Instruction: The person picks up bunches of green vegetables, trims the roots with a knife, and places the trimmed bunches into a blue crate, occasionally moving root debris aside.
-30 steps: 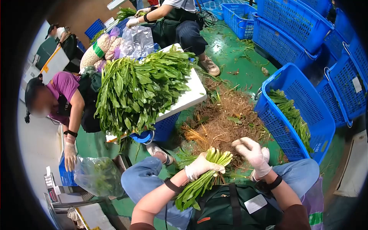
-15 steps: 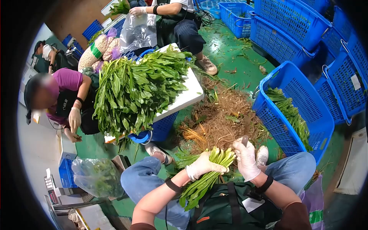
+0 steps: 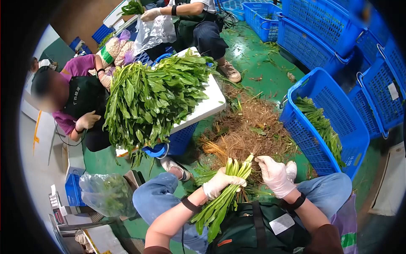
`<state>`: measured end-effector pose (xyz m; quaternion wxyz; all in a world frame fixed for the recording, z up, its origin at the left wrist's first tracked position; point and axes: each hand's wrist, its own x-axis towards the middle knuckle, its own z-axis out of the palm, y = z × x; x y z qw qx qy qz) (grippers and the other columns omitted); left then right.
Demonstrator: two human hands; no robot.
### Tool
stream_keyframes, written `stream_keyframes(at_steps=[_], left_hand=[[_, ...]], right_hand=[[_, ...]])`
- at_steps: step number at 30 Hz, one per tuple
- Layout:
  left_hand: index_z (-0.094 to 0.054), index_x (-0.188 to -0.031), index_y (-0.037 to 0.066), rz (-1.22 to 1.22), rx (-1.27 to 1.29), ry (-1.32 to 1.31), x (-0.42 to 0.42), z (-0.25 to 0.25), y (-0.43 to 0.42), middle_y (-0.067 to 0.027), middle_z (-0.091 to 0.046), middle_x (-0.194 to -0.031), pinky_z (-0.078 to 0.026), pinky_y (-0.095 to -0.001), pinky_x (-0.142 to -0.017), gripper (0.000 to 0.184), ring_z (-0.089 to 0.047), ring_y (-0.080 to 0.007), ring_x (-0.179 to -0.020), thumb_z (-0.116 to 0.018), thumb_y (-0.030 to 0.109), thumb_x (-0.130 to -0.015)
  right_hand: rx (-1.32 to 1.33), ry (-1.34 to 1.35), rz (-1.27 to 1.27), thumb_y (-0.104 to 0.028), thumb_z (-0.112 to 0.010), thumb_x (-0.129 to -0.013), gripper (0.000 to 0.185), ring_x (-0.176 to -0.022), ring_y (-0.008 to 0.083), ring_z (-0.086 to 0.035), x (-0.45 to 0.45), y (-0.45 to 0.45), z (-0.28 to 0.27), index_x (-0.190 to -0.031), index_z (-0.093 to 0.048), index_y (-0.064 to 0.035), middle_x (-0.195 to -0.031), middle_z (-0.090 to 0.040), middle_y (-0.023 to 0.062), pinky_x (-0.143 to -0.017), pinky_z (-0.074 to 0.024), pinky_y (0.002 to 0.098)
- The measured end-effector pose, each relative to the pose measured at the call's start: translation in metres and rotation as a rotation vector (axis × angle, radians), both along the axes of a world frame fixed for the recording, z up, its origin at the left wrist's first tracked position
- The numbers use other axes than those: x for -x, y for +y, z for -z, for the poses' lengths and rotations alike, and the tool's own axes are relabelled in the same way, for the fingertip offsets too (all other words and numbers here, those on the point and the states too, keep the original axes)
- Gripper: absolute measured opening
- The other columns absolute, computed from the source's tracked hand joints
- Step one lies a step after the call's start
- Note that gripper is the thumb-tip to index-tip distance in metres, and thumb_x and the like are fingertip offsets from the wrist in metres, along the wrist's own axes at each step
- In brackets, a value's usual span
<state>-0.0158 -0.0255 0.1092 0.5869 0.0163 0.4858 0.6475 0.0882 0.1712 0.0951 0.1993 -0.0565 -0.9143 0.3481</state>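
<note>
My left hand (image 3: 222, 183), in a white glove, is wrapped round a bunch of long-leaved greens (image 3: 220, 207). The pale cut stem ends point up and away from me, and the leaves hang toward my lap. Just right of the stem ends is my right hand (image 3: 275, 177), also gloved, with its fingers curled. I cannot make out what it holds; no blade shows there now. Beyond both hands lies a heap of brown roots (image 3: 247, 133) on the floor. A big pile of the same greens (image 3: 156, 95) rests on a white board (image 3: 201, 108) ahead to the left.
To the right stands a blue crate (image 3: 325, 139) with trimmed greens in it, before stacked blue crates (image 3: 317, 29). A co-worker in purple (image 3: 78, 91) reaches to the pile's left side; another person (image 3: 186, 19) holds a plastic bag (image 3: 154, 34). A bag of greens (image 3: 108, 194) lies at left.
The knife blade seen by my right hand is no longer visible. The bunch has turned slightly, its leaves shifting left. The purple-sleeved co-worker has raised a hand to the pile.
</note>
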Motion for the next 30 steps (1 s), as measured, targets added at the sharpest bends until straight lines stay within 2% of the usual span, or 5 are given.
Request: stream_keyframes(at_steps=[7,11,20,25,30], left_hand=[[-0.059,-0.117,-0.001,0.086,0.012,-0.012,0.004,-0.003,-0.003,-0.0099,-0.067,-0.089,-0.054,-0.0256,-0.063,0.037,-0.066,-0.0148,-0.076,-0.070,0.007,-0.083],[-0.043,-0.139,0.003,0.095,-0.181,-0.091,0.013,-0.030,-0.011,-0.0076,-0.064,-0.089,-0.048,-0.0221,-0.061,0.064,-0.060,-0.0124,-0.071,-0.069,0.008,-0.081],[-0.056,-0.121,0.000,0.073,-0.056,-0.042,0.008,0.005,-0.004,-0.0062,-0.065,-0.095,-0.051,-0.0248,-0.062,0.047,-0.064,-0.0129,-0.078,-0.074,0.006,-0.079],[-0.060,-0.113,0.000,0.202,-0.017,0.078,0.004,-0.005,0.003,-0.0084,-0.068,-0.091,-0.054,-0.0283,-0.067,0.040,-0.065,-0.0151,-0.077,-0.076,0.004,-0.076],[-0.059,-0.113,-0.002,0.326,-0.086,0.044,0.004,0.002,0.006,-0.0124,-0.070,-0.096,-0.055,-0.0307,-0.076,0.041,-0.067,-0.0185,-0.083,-0.076,0.007,-0.077]], right_hand=[[0.043,-0.055,-0.001,-0.016,-0.057,-0.091,0.013,-0.072,0.0352,-0.065,-0.001,0.000,0.003,-0.101,-0.058,-0.0086,-0.085,-0.066,0.0148,-0.060,-0.0520,0.0423],[-0.012,-0.661,0.109,-0.025,-0.049,-0.094,0.017,-0.080,0.0411,-0.063,-0.015,0.018,0.068,-0.096,-0.061,-0.0119,-0.083,-0.066,0.0196,-0.069,-0.0505,0.0488],[0.560,-0.004,0.089,-0.010,-0.059,-0.093,0.014,-0.079,0.0093,-0.066,-0.001,0.004,-0.014,-0.103,-0.062,0.0006,-0.092,-0.071,0.0099,-0.070,-0.0510,0.0245],[0.499,-0.282,0.076,-0.031,-0.073,-0.081,0.042,-0.061,0.0100,-0.050,0.014,-0.007,-0.020,-0.111,-0.066,-0.0018,-0.068,-0.058,0.0041,-0.060,-0.0450,0.0277],[0.515,-0.635,-0.095,-0.026,-0.074,-0.080,0.039,-0.065,0.0106,-0.054,0.023,0.016,-0.015,-0.105,-0.065,0.0024,-0.074,-0.062,0.0053,-0.063,-0.0462,0.0277]])
